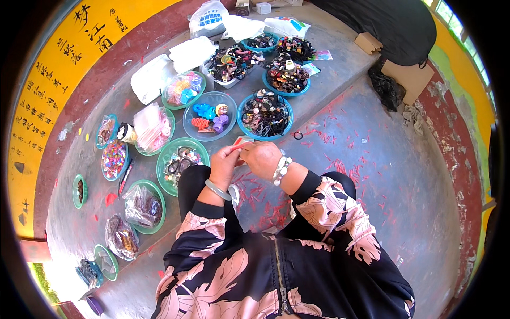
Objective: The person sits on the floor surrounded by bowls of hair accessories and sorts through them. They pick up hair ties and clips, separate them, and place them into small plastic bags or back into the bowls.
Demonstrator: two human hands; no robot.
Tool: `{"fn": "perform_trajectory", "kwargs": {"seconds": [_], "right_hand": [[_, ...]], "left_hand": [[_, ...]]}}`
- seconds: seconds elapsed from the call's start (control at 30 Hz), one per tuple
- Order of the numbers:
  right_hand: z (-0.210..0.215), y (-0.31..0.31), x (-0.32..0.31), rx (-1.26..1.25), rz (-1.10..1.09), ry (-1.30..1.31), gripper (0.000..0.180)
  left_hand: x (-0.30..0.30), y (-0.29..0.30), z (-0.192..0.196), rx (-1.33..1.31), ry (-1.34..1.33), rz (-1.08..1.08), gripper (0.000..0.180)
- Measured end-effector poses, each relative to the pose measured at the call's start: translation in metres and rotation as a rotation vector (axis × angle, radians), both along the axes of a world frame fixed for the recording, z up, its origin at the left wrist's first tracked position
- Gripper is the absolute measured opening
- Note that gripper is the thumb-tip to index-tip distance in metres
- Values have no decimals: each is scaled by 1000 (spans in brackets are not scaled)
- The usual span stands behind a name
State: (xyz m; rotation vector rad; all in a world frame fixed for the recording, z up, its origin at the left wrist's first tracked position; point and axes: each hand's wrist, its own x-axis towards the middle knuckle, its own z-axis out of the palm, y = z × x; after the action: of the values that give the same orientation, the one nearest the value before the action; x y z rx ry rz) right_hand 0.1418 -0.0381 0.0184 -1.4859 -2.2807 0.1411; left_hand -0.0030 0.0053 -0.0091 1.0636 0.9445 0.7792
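Note:
Both hands meet in front of my knees around a small flat red-and-white piece (pixel 243 141), which looks like a card or packet. My left hand (pixel 225 161) pinches its near left side, and my right hand (pixel 263 158) closes on it from the right. My fingers partly cover the piece, so its exact kind is unclear. Just beyond my hands stands a blue basin (pixel 243 125) heaped with dark hair ties (pixel 265 111). A clear bowl (pixel 197 131) to its left holds blue, orange and purple coiled hair ties. A single black hair tie (pixel 298 135) lies on the floor to the right.
Red paper scraps (pixel 273 212) litter the floor between and right of my knees. Green basins (pixel 166 181) with small goods and bagged items (pixel 121 236) stand at left. White bags (pixel 151 80) and more filled basins are farther off. A floor ledge (pixel 340 98) runs diagonally beyond.

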Motion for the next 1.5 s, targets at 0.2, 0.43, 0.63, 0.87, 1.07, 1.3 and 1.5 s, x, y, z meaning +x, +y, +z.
{"fn": "perform_trajectory", "kwargs": {"seconds": [0.2, 0.43, 0.63, 0.87, 1.07, 1.3, 1.5], "right_hand": [[3, -2, -3, -87, -98, 3, 11], [10, -7, -3, -12, -118, 22, 12], [-5, 0, -3, 130, 16, -43, 16], [9, -6, -10, 99, 89, -54, 17], [19, 8, 0, 237, 127, 117, 20], [33, 73, 64, 442, -411, 454, 11], [-19, 117, 113, -132, -773, 224, 19]], "left_hand": [[6, -3, -7, 362, 126, 103, 15], [9, -12, -5, 662, 307, 166, 13], [6, 1, -16, 90, -119, 146, 17], [1, 4, -3, -58, -107, 196, 20], [-1, 25, 13, 175, 44, 169, 21], [-7, 60, 19, 194, -20, 253, 21], [0, 61, 13, 50, -139, 215, 21]]}}
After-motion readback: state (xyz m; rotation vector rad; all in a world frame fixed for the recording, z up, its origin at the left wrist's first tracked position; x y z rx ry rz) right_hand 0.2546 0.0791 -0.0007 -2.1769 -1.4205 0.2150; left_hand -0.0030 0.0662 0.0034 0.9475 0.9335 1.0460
